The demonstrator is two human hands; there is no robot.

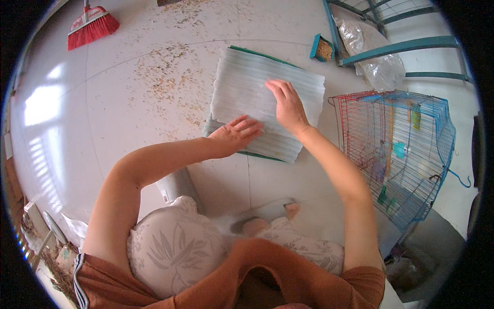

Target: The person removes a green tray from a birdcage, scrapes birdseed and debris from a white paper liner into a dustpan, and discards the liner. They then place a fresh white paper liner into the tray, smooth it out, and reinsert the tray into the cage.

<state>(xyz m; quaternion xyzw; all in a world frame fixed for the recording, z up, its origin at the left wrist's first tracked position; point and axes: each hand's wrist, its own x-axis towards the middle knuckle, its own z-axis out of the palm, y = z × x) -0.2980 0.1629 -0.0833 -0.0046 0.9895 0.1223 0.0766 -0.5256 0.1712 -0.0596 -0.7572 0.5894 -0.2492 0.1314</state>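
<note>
A white, ribbed sheet [247, 89], perhaps foam or paper, lies over a flat panel on the floor. The panel's green edge [266, 56] shows along the far side and again at the near side; the rest is covered. My left hand [237, 135] lies flat, palm down, on the near left part of the sheet. Over the sheet's middle is my right hand [287, 106], fingers extended and blurred at the tips. Whether the right fingertips touch the sheet, I cannot tell. Neither hand grips anything.
Seed husks [170, 77] litter the tiled floor on the left. A red broom [92, 29] stands at the far left. To the right is a red and blue wire birdcage [405, 154] with birds inside. Beyond it are a green seed cup [322, 48] and a plastic bag [370, 54] by a green metal frame.
</note>
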